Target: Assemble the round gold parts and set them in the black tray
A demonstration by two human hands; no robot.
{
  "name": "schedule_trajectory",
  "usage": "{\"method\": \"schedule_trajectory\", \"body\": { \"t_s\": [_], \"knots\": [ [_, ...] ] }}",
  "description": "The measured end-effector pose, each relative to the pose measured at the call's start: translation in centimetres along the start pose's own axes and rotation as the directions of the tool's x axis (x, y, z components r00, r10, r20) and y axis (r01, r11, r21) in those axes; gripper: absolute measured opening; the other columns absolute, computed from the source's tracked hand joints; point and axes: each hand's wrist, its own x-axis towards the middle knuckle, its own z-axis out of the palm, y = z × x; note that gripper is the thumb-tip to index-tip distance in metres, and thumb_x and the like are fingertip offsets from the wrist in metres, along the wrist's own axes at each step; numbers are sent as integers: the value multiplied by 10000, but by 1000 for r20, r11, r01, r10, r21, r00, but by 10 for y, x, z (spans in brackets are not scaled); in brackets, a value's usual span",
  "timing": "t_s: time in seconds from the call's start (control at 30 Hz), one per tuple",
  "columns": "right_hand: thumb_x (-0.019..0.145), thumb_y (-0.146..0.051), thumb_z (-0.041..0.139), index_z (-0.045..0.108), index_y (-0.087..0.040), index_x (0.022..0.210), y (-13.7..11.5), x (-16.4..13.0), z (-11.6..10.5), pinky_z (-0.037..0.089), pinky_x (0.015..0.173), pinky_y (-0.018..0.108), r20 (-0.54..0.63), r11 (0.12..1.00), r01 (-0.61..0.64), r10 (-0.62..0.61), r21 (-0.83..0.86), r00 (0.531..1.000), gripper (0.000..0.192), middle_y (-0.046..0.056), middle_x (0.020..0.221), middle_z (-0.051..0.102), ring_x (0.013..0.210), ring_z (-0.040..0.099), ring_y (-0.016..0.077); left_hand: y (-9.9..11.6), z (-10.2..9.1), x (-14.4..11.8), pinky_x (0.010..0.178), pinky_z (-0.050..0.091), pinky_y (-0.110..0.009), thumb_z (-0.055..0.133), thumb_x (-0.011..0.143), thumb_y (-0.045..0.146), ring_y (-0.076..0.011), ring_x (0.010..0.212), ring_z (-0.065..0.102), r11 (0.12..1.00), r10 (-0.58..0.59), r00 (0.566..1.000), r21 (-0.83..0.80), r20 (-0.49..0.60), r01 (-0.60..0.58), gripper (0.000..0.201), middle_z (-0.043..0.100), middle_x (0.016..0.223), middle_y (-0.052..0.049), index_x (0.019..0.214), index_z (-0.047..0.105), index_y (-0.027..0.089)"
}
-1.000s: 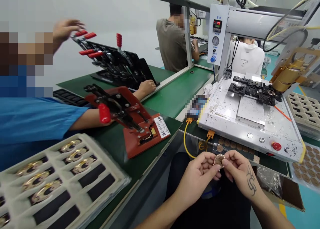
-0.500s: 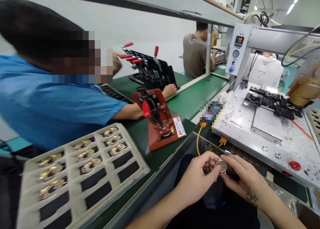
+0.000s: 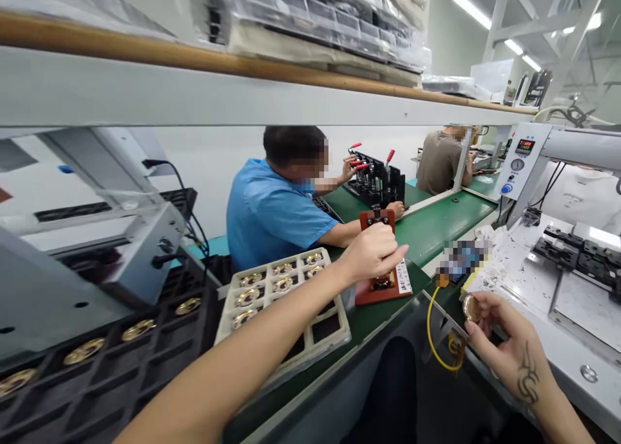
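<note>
My left hand (image 3: pixel 376 253) is over the red clamp fixture (image 3: pixel 367 293), its fingers curled round the toggle clamp's handle and the thumb sticking out. The hand hides the red handle itself. A gold-coloured piece sits low in the fixture, partly covered. On the other side, my right hand (image 3: pixel 502 327) pinches a round gold-coloured watch case (image 3: pixel 471 309) by its edge between thumb and fingers, upright and clear of the bench. My left forearm crosses a beige tray (image 3: pixel 342 331) that holds several gold-coloured watch cases (image 3: pixel 250 296).
A black tray (image 3: pixel 104 392) with more gold pieces lies at the left, beside a grey machine (image 3: pixel 130 263). A press machine (image 3: pixel 514 282) stands at the right. Beyond the fixture, a co-worker in blue (image 3: pixel 272 204) handles a black clamp jig (image 3: pixel 376 178). A shelf (image 3: pixel 242 94) crosses above.
My hands have parted: the left has let go of the watch case and moved left and up to the clamp fixture. The right keeps the watch case. The view has swung left and up.
</note>
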Motion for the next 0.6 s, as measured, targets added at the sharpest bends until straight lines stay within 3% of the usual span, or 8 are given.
{"method": "schedule_trajectory", "body": {
  "t_s": [0.1, 0.2, 0.27, 0.33, 0.4, 0.47, 0.53, 0.6],
  "knots": [
    [994, -325, 713, 670, -245, 1274, 1, 9, 12, 595, 634, 319, -13, 998, -43, 43, 47, 999, 294, 58, 970, 754, 751, 704, 211, -5, -4, 22, 684, 455, -342, 550, 1053, 540, -181, 596, 448, 1000, -31, 993, -2, -115, 31, 558, 432, 586, 25, 603, 376, 259],
    [994, -353, 715, 683, -233, 1241, 5, 25, 27, 571, 616, 314, 16, 994, -73, 72, 83, 997, 277, 48, 929, 740, 725, 683, 202, -11, -23, 54, 781, 508, -318, 435, 1128, 463, -187, 755, 594, 986, -166, 950, -55, -264, 157, 394, 609, 790, -16, 817, 518, 235],
    [988, -353, 721, 687, -218, 1227, 12, 38, 37, 557, 596, 309, 68, 993, -77, 72, 84, 995, 276, 47, 910, 735, 702, 669, 195, -25, -40, 66, 881, 536, -326, 472, 1120, 397, -199, 901, 671, 958, -288, 904, -95, -316, 272, 234, 698, 988, -52, 1017, 578, 215],
    [975, -343, 730, 689, -206, 1212, 23, 48, 47, 538, 571, 299, 114, 994, -76, 66, 81, 991, 276, 38, 879, 722, 672, 652, 184, -42, -52, 57, 946, 538, -346, 519, 1094, 352, -225, 1016, 696, 921, -386, 858, -94, -340, 377, 173, 723, 1118, -80, 1145, 592, 204],
    [970, -334, 727, 680, -201, 1211, 34, 54, 58, 513, 556, 287, 155, 993, -68, 52, 96, 987, 280, 19, 845, 696, 644, 625, 171, -58, -54, 28, 949, 537, -369, 504, 1092, 340, -257, 1049, 700, 877, -468, 817, -63, -337, 476, 196, 738, 1104, -93, 1151, 620, 193],
    [961, -328, 720, 666, -202, 1220, 44, 59, 72, 501, 566, 281, 193, 991, -51, 27, 123, 981, 293, -1, 820, 667, 637, 601, 163, -69, -43, -13, 897, 549, -377, 468, 1103, 345, -271, 977, 716, 810, -572, 777, -37, -262, 585, 266, 752, 972, -83, 1043, 667, 179],
    [935, -317, 721, 668, -205, 1208, 52, 68, 89, 502, 596, 283, 221, 989, -31, -2, 144, 975, 300, -16, 807, 643, 651, 592, 162, -75, -22, -52, 791, 572, -356, 603, 1064, 369, -245, 816, 719, 746, -665, 745, 0, -54, 666, 285, 733, 807, -46, 881, 691, 170],
    [896, -300, 732, 686, -206, 1170, 57, 82, 108, 499, 622, 285, 242, 988, -17, -20, 151, 970, 293, -28, 789, 619, 665, 585, 163, -79, 4, -79, 726, 599, -332, 724, 1031, 372, -183, 726, 703, 698, -709, 683, 39, 172, 715, 251, 731, 822, -11, 915, 715, 149]
  ]
}}
